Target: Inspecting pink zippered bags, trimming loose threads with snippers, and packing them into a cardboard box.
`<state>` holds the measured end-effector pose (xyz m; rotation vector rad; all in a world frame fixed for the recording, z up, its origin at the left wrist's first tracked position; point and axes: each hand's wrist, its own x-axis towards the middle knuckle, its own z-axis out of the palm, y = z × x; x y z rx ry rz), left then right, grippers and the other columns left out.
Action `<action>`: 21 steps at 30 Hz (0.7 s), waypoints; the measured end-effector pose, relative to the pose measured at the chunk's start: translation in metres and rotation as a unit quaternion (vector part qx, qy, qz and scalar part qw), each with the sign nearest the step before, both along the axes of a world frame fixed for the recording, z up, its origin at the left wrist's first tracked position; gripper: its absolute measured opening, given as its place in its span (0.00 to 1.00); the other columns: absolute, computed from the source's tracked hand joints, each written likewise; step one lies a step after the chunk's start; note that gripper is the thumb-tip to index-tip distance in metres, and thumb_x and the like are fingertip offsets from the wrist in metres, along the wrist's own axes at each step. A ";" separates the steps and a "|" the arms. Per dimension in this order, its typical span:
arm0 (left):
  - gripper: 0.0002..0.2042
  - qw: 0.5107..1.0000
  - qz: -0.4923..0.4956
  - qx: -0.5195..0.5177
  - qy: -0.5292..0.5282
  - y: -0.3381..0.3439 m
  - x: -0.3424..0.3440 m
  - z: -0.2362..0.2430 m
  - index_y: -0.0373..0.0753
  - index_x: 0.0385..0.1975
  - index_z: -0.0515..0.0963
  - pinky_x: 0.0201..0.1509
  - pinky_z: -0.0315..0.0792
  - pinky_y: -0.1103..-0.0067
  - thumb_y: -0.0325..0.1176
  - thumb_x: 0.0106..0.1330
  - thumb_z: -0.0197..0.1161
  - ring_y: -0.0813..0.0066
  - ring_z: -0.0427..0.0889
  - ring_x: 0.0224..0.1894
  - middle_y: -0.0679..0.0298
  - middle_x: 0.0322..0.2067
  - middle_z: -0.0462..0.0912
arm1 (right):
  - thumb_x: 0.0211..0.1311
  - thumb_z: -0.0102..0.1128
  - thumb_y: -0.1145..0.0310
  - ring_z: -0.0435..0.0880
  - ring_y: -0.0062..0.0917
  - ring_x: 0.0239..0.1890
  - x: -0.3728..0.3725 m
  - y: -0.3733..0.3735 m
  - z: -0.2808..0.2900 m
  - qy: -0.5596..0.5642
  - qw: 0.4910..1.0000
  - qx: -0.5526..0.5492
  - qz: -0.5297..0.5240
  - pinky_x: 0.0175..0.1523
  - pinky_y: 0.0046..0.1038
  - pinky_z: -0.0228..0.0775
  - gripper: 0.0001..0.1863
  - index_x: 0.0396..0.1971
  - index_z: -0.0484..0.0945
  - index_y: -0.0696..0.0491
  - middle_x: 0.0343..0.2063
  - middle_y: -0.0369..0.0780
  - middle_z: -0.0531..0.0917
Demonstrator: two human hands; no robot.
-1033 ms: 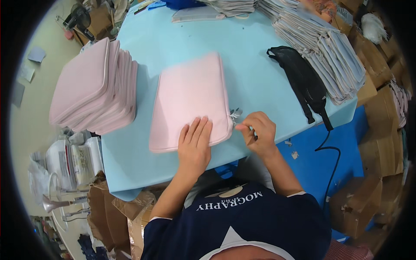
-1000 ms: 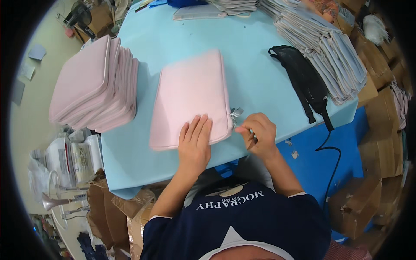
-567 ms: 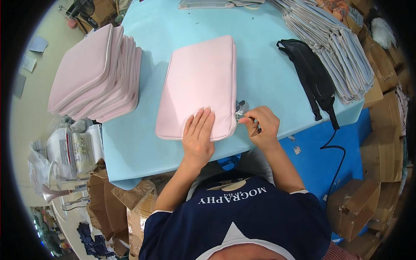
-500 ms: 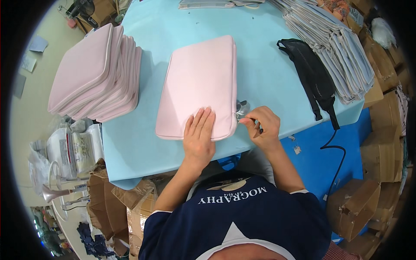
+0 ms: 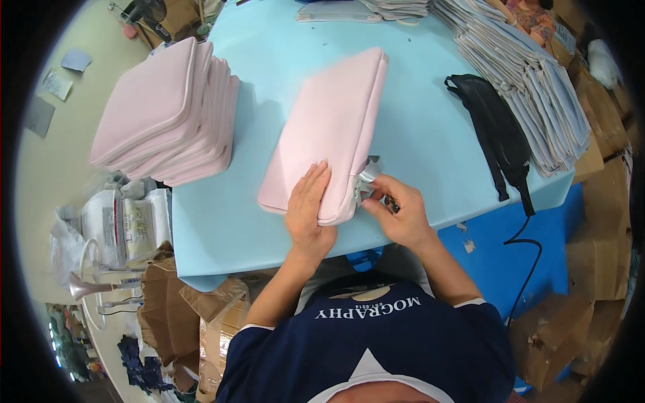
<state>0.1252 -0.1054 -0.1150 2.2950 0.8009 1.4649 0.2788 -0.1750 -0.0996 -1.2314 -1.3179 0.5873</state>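
Pink, smooth-faced and padded in appearance, the case (image 5: pixel 329 121) lies under the fingers of the left hand (image 5: pixel 309 201), its body extending forward of them over the surface (image 5: pixel 416 127). It sits tilted, with the zipped side turned toward the fingers of the right hand (image 5: pixel 403 211).

State of the fingers: on the left they lie side by side, outstretched across the upper face near the close end; the thumb is out of sight, so whether it clamps from below cannot be told. On the right they are curled, thumb and forefinger drawn near each other beside a silvery-grey strip (image 5: pixel 368 173) at the zipped side. Whether they pinch it cannot be confirmed. A small dark item (image 5: pixel 391 204) shows among them; its kind is unclear.

Handling, as judged: the case is probably light, soft at the faces and moderately stiff, since it keeps a flat form while tilted. Breakage appears unlikely; marking of the pale covering is the likelier fault. The smooth face may slide under a flat palm, so a hold across the thickness at the close end, thumb opposite the fingers, appears most secure. The grey strip looks thin and limp; a pinch close to the zip suits it best.

A stack of similar pink cases (image 5: pixel 151 101) stands well left of the fingers.
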 end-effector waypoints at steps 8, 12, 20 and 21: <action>0.22 1.000 -0.010 0.008 0.024 -0.002 0.001 -0.001 0.32 0.47 0.71 0.56 0.62 0.67 0.20 0.47 0.51 0.54 0.71 0.53 0.52 0.49 0.74 | 0.53 0.59 0.73 0.64 0.20 0.14 0.005 0.003 -0.001 -0.021 1.000 0.020 0.006 0.20 0.22 0.56 0.07 0.20 0.71 0.59 0.12 0.38 0.69; 0.22 0.998 -0.007 0.024 0.051 -0.002 0.002 -0.004 0.32 0.47 0.71 0.57 0.61 0.67 0.21 0.48 0.51 0.54 0.71 0.53 0.52 0.48 0.74 | 0.53 0.58 0.73 0.63 0.23 0.13 0.008 0.001 0.008 -0.061 0.996 0.019 -0.061 0.20 0.22 0.55 0.10 0.18 0.69 0.58 0.12 0.38 0.66; 0.16 0.976 0.020 -0.169 -0.134 0.019 -0.043 0.014 0.31 0.48 0.69 0.53 0.66 0.72 0.26 0.59 0.53 0.63 0.75 0.48 0.55 0.44 0.76 | 0.60 0.53 0.72 0.71 0.14 0.23 0.043 0.000 -0.002 0.055 0.988 0.076 -0.126 0.30 0.16 0.64 0.07 0.33 0.75 0.59 0.21 0.35 0.76; 0.17 0.936 -0.047 -0.235 -0.256 0.025 -0.044 0.031 0.31 0.49 0.67 0.51 0.68 0.72 0.30 0.61 0.53 0.65 0.75 0.46 0.55 0.44 0.76 | 0.62 0.50 0.72 0.72 0.15 0.28 0.052 -0.001 -0.001 0.036 0.980 0.093 -0.173 0.34 0.17 0.65 0.08 0.35 0.74 0.60 0.25 0.36 0.76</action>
